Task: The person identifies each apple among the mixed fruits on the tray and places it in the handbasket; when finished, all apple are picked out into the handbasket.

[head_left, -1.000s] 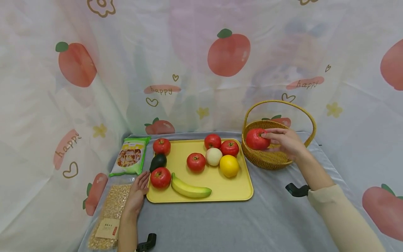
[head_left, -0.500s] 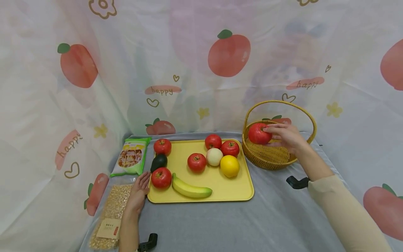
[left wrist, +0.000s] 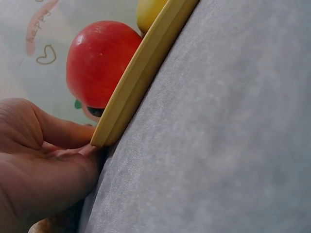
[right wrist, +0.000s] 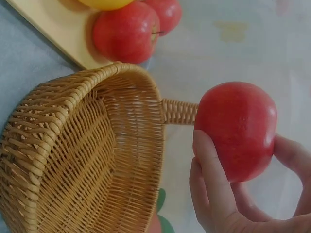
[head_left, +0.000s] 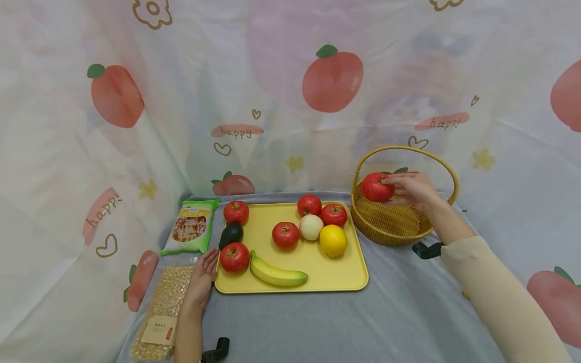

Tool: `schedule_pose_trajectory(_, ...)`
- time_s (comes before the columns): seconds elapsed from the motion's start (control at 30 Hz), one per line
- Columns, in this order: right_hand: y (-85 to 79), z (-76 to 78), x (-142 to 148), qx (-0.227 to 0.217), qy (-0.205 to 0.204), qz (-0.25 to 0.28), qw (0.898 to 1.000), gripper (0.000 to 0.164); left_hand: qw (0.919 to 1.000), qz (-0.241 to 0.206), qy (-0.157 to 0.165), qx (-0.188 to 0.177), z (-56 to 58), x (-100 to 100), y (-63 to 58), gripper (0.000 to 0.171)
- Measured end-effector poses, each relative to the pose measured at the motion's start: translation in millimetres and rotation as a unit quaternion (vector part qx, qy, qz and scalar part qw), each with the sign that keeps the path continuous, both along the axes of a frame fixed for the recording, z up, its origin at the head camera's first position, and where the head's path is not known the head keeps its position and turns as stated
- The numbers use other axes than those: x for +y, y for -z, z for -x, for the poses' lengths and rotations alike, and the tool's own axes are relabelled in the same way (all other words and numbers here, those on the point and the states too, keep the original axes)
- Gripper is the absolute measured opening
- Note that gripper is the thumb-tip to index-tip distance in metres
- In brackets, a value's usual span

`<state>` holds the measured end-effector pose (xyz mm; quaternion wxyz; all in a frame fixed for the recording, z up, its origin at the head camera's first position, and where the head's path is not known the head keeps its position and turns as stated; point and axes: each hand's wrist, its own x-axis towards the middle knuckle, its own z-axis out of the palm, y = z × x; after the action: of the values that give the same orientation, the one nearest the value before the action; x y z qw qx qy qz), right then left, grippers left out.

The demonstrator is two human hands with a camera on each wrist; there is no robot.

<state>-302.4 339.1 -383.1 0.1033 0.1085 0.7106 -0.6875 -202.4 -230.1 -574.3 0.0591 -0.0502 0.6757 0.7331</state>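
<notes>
My right hand grips a red apple over the left side of the wicker basket, below its arched handle. In the right wrist view the apple sits between thumb and fingers, above the basket's open top, and the basket's visible floor is bare. My left hand is at the yellow tray's left front corner. The left wrist view shows its thumb on the tray rim and fingers at the underside, pinching the edge. A red apple lies just inside that corner.
On the tray lie several more red apples, an avocado, a banana, a pale round fruit and a yellow one. Left of it are a green-edged food packet and a bag of grains. Printed cloth hangs behind.
My right hand has raised the apple slightly and carried it a little farther back over the basket. My left hand stays at the tray corner. The whole head view has shifted slightly.
</notes>
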Motion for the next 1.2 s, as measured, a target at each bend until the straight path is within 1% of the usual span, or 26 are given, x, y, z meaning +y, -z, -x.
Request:
schedule_pose_trajectory(0.07, 2.0, 3.8, 0, -0.004, 0.007, 0.001, 1.000, 0.018, 1.0000, 0.002, -0.003, -0.001, 0.2, 0, 0.3, 0.079)
schedule_pose_trajectory(0.27, 10.4, 14.6, -1, -0.013, 0.012, -0.018, 1.000, 0.047, 1.0000, -0.002, -0.007, -0.002, 1.3, 0, 1.1, 0.078)
schedule_pose_trajectory(0.37, 13.8, 19.9, 1, -0.016, 0.012, -0.034, 0.999, 0.054, 1.0000, -0.001, -0.006, -0.001, 2.0, 0, 1.3, 0.077)
schedule_pose_trajectory(0.5, 17.2, 26.1, 2, -0.018, 0.021, -0.045, 0.999, 0.050, 1.0000, 0.002, -0.005, 0.000, 2.5, 0, -0.3, 0.076)
schedule_pose_trajectory(0.67, 19.7, 33.2, 4, -0.026, 0.036, -0.027, 0.999, 0.045, 0.9999, 0.010, -0.004, -0.002, 5.4, -1, -0.1, 0.076)
schedule_pose_trajectory(0.73, 20.9, 35.6, 5, -0.034, 0.038, -0.017, 0.999, 0.045, 0.9999, 0.010, -0.004, -0.003, 6.4, -1, -0.1, 0.076)
schedule_pose_trajectory(0.87, 24.9, 40.8, 7, -0.057, 0.029, -0.018, 0.998, 0.050, 0.9999, 0.010, -0.005, -0.003, 7.2, 1, -0.8, 0.076)
schedule_pose_trajectory(0.97, 29.9, 45.1, 9, -0.075, 0.027, -0.018, 0.997, 0.052, 1.0000, 0.006, -0.004, -0.001, 6.0, 1, -1.2, 0.075)
schedule_pose_trajectory(1.13, 42.3, 53.2, 16, -0.098, 0.035, -0.008, 0.995, 0.036, 1.0000, 0.002, -0.003, -0.005, 3.1, 0, 1.0, 0.075)
schedule_pose_trajectory(1.17, 45.0, 54.8, 17, -0.102, 0.034, -0.007, 0.994, 0.035, 1.0000, 0.003, -0.004, -0.007, 2.9, 0, 1.7, 0.075)
schedule_pose_trajectory(1.2, 47.3, 55.9, 19, -0.106, 0.035, -0.006, 0.994, 0.039, 1.0000, 0.003, -0.005, -0.008, 2.8, 0, 2.4, 0.075)
